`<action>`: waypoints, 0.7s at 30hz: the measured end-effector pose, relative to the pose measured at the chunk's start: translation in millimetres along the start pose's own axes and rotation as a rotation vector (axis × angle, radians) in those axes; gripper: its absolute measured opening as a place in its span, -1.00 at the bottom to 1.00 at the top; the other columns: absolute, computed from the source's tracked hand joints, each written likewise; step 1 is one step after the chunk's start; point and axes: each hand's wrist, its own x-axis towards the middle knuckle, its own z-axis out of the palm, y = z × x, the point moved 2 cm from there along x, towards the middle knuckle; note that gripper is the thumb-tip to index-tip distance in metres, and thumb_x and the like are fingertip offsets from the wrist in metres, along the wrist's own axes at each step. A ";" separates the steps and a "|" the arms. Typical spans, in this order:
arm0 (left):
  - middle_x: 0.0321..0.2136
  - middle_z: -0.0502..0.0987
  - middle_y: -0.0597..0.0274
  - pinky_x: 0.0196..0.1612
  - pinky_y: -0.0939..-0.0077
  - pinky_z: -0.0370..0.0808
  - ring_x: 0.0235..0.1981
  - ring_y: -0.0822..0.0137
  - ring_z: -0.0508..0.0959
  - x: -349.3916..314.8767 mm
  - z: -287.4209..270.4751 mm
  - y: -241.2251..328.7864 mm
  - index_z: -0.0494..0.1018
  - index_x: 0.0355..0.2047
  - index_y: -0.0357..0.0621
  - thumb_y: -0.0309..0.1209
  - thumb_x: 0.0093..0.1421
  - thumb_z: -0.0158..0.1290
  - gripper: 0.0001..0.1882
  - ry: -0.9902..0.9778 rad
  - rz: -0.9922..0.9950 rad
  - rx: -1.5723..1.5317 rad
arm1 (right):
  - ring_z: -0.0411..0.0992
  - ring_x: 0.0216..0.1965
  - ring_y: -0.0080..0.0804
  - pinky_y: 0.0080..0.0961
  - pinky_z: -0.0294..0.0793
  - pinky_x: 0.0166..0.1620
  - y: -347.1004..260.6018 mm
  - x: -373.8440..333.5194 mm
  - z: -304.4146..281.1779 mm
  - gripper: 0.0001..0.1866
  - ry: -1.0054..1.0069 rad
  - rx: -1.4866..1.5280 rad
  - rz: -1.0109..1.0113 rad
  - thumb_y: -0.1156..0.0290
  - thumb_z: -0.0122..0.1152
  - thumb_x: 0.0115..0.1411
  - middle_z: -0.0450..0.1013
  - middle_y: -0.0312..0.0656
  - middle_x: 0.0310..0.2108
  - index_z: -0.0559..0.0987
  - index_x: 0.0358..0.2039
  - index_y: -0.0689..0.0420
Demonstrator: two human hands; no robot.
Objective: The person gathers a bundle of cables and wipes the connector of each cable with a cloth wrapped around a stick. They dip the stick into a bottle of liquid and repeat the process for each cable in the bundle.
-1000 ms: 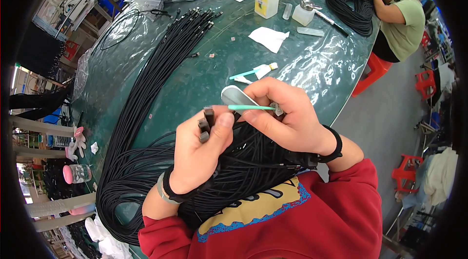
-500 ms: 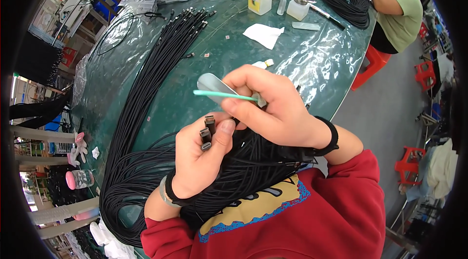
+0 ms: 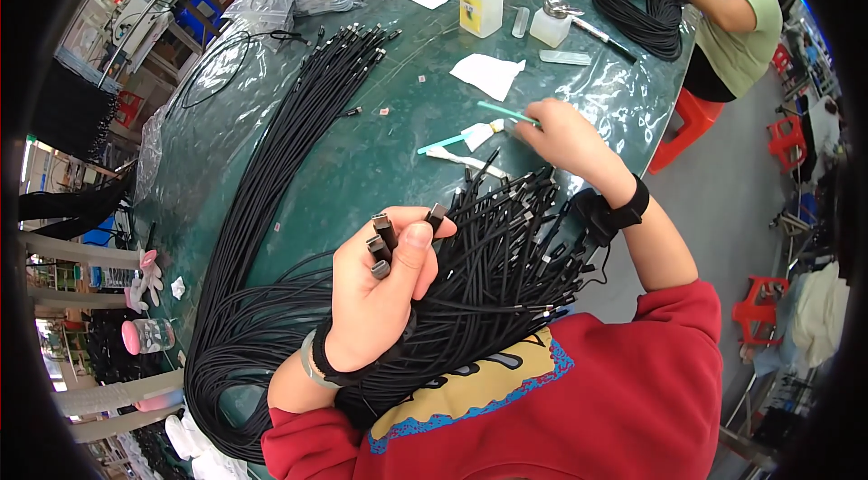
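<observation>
My left hand (image 3: 384,272) is closed around several black cable ends. Their plugs, such as the black connector (image 3: 384,231), stick up beside the thumb, and another black plug (image 3: 436,216) is pinched at the fingertips. Farther right, my right hand (image 3: 574,145) grips a thin teal stick (image 3: 506,111) by one end, low over the table. Just left of that hand lies a second teal stick (image 3: 443,145) with a white wrapped end, beside a white strip (image 3: 466,160). A pile of loose black cable ends (image 3: 506,245) spreads between my hands and my body.
A long bundle of black cables (image 3: 271,164) curves along the left of the green table (image 3: 407,73). Two pump bottles (image 3: 481,5), a white tissue (image 3: 488,75) and a marker (image 3: 604,39) stand or lie at the back. A co-worker (image 3: 737,23) sits far right beside a cable coil (image 3: 637,10).
My right hand has moved away from the left hand, to the right and farther out. The clear flat strip seen near its fingers no longer shows there. The left hand keeps the cables.
</observation>
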 end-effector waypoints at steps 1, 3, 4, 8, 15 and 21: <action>-0.81 0.21 0.48 -0.69 0.79 0.00 -0.76 0.70 0.12 0.0 0.9 0.3 0.38 -0.35 -0.31 -0.36 0.22 -0.19 -0.75 -0.001 0.007 -0.001 | 0.36 -0.51 -0.27 -0.44 0.30 -0.40 6.1 -1.3 0.8 -0.77 0.075 -0.077 -0.028 0.34 0.01 0.06 0.37 -0.05 -0.56 0.45 -0.47 0.29; -0.81 0.21 0.48 -0.69 0.79 0.00 -0.76 0.70 0.12 0.6 1.4 0.3 0.37 -0.35 -0.31 -0.35 0.22 -0.20 -0.75 -0.005 -0.007 0.001 | 0.35 -0.52 -0.29 -0.45 0.29 -0.41 1.3 -1.7 -3.4 -0.76 0.146 -0.147 -0.059 0.33 -0.01 0.09 0.36 -0.07 -0.57 0.45 -0.47 0.29; -0.81 0.21 0.48 -0.69 0.79 0.00 -0.77 0.70 0.12 -0.1 1.5 1.3 0.37 -0.35 -0.31 -0.35 0.22 -0.20 -0.75 -0.010 -0.018 -0.003 | 0.33 -0.53 -0.36 -0.50 0.28 -0.43 -17.6 -5.1 -17.6 -0.73 0.145 0.086 -0.108 0.32 -0.07 0.13 0.35 -0.12 -0.58 0.45 -0.49 0.29; -0.81 0.21 0.48 -0.69 0.79 0.01 -0.77 0.70 0.12 -1.5 0.2 -2.8 0.37 -0.35 -0.31 -0.35 0.22 -0.20 -0.75 -0.017 -0.030 -0.007 | 0.29 -0.55 -0.54 -0.62 0.23 -0.49 -71.7 -24.6 -42.0 -0.63 0.222 0.567 -0.287 0.27 -0.24 0.22 0.33 -0.24 -0.59 0.45 -0.50 0.28; -0.79 0.22 0.47 -0.69 0.78 0.01 -0.76 0.70 0.13 -2.9 2.9 -2.0 0.35 -0.35 -0.31 -0.40 0.22 -0.20 -0.79 -0.003 -0.034 -0.029 | 0.31 -0.55 -0.57 -0.63 0.24 -0.54 -115.7 -49.3 -46.2 -0.81 0.038 0.958 -0.466 0.39 -0.05 0.14 0.37 -0.27 -0.56 0.45 -0.49 0.25; -0.77 0.22 0.47 -0.69 0.78 0.02 -0.75 0.71 0.13 -3.6 2.5 -1.8 0.35 -0.35 -0.32 -0.43 0.22 -0.20 -0.81 0.031 -0.031 -0.037 | 0.31 -0.56 -0.48 -0.61 0.25 -0.53 -121.0 -47.4 -45.6 -0.92 0.098 0.656 -0.663 0.55 0.13 -0.03 0.37 -0.25 -0.55 0.45 -0.47 0.22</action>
